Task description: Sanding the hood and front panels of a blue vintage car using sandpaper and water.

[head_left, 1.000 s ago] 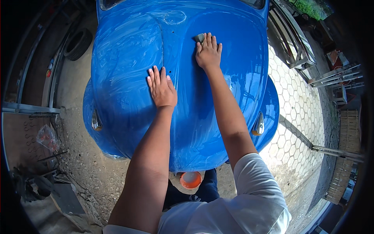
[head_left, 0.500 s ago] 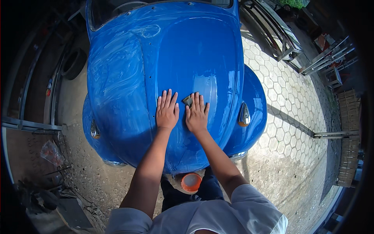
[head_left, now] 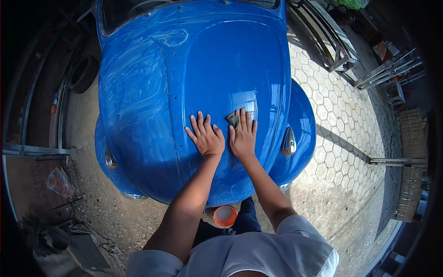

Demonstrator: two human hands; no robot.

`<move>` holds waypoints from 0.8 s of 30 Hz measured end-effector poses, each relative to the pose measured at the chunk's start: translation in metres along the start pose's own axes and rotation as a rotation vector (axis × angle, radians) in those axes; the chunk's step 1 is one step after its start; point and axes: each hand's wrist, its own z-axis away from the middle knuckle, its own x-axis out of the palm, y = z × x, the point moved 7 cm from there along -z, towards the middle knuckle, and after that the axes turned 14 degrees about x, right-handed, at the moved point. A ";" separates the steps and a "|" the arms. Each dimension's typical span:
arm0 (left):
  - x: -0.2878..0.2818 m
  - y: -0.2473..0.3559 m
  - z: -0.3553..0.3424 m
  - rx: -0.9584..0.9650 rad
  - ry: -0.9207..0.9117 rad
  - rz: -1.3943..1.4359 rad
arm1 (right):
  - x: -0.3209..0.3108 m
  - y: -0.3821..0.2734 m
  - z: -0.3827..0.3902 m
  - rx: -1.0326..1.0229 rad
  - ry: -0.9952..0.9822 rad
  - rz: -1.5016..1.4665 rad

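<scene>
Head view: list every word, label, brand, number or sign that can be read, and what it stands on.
None can be read.
Blue hood: no lettering visible.
Dark pad under the right hand: no legible marking.
Brown panel: faint curling marks, too unclear to call letters.

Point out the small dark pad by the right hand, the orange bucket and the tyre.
Dark pad (head_left: 232,120): head view, on its uncovered part.
Orange bucket (head_left: 224,225): head view, on the near side of its rim.
Tyre (head_left: 92,73): head view, on its right-hand side.
</scene>
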 end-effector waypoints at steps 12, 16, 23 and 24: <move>0.000 0.008 0.003 0.025 -0.064 -0.077 | -0.017 0.013 -0.136 0.122 0.139 0.010; 0.011 0.024 0.002 0.043 -0.083 -0.096 | -0.028 0.045 -0.222 0.206 0.177 0.018; 0.001 -0.004 0.000 0.011 -0.059 -0.121 | -0.010 0.033 -0.013 0.096 0.021 -0.039; 0.001 0.003 -0.001 0.027 -0.048 -0.123 | -0.008 0.045 0.033 0.108 -0.021 -0.025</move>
